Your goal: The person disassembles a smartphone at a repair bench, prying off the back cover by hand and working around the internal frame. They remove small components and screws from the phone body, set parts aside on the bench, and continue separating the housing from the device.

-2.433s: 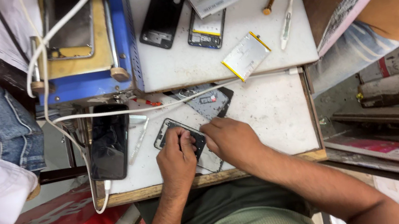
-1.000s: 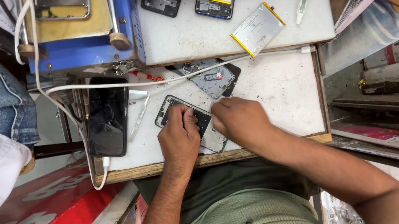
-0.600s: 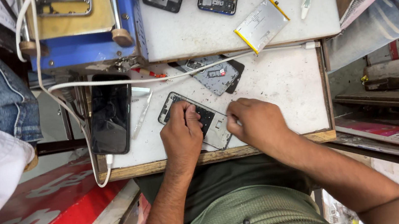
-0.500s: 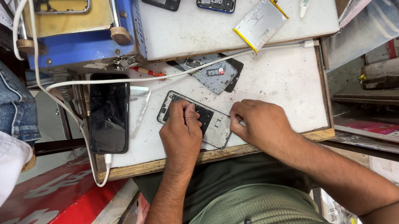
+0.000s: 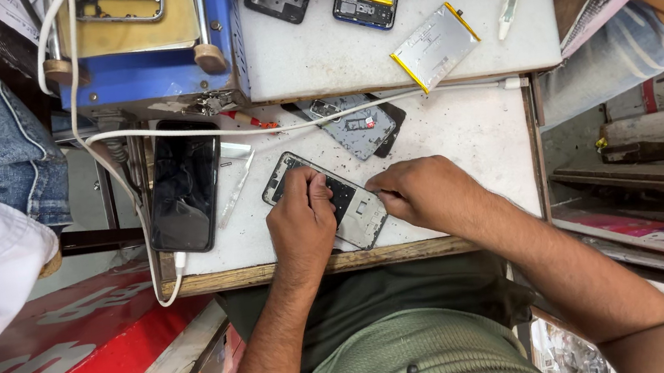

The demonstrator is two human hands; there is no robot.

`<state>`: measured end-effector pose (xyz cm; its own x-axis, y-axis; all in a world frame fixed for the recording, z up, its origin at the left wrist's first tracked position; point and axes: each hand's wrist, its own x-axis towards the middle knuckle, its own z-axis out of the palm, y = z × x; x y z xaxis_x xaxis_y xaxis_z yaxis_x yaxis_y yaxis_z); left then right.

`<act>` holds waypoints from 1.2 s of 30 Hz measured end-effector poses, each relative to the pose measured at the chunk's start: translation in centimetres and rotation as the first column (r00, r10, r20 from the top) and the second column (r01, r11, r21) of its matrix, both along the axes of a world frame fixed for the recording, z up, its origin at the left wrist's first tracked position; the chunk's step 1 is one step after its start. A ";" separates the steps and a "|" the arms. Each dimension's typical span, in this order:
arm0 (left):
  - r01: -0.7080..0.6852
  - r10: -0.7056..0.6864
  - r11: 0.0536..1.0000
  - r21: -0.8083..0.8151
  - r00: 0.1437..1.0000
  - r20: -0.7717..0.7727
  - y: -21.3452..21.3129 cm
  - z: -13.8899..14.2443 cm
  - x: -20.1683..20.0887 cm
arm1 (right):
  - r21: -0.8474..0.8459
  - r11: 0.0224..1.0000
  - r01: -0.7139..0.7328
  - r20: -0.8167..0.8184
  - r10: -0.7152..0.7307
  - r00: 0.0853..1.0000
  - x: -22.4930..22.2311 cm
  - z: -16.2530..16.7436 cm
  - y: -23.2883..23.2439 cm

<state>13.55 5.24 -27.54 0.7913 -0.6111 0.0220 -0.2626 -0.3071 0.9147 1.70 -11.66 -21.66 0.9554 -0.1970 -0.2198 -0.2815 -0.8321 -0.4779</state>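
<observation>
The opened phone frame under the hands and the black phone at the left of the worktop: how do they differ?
The opened phone frame lies tilted, its insides bare; the black phone lies nearly straight, whole, showing a dark glossy face. The left hand presses on the frame and the right hand touches its edge; no hand touches the black phone. A white cable is plugged into the black phone only. Both lie flat on the white worktop.

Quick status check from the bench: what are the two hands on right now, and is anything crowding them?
Left hand pressing down on the opened grey phone frame. Right hand pinched at its right edge. White cable and black phone nearby, clear.
</observation>
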 end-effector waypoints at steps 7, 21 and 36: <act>-0.008 0.008 1.000 0.000 1.000 0.027 -0.6 -0.2 0.1 | -0.051 0.998 0.025 0.005 -0.025 1.000 1.4 -0.5 -0.2; -0.011 0.011 1.000 0.011 1.000 -0.015 -1.4 0.3 -0.1 | 0.037 0.999 0.017 0.081 -0.020 0.997 0.4 -0.3 -1.2; -0.006 0.006 0.999 0.042 1.000 -0.004 -1.5 0.8 -0.6 | -0.080 0.995 0.062 0.061 -0.057 0.996 0.8 -0.5 -0.2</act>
<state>12.95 3.71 -26.75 0.7952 -0.6063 -0.0071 -0.2564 -0.3468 0.9022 2.51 -11.82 -22.17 0.9521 -0.2692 -0.1448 -0.3056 -0.8515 -0.4261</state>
